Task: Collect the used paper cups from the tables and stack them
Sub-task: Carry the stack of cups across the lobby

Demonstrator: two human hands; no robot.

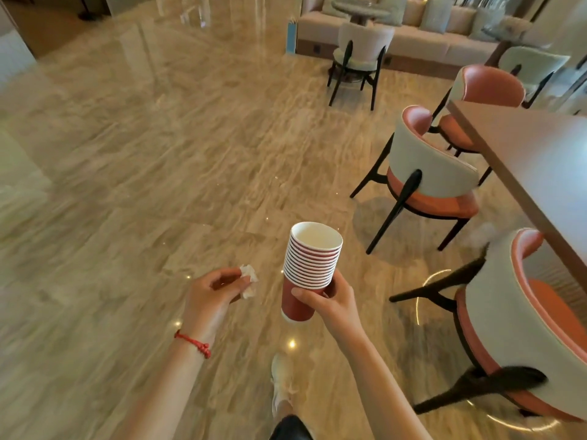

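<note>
A tall stack of red paper cups [309, 262] with white insides stands upright in my right hand [330, 296], which grips it round the lowest cup. To its left, my left hand [216, 292] pinches a crumpled white tissue [249, 281] between thumb and fingers. A red string bracelet sits on my left wrist. Both hands are held out over the shiny marble floor, away from any table.
A long wooden table [540, 160] runs along the right with orange-and-white chairs [425, 176] beside it. Further back stand a pale chair [359, 55], a sofa [413, 36] and a round table [360, 9]. Open marble floor [158, 154] spreads to the left. My shoe [281, 382] shows below.
</note>
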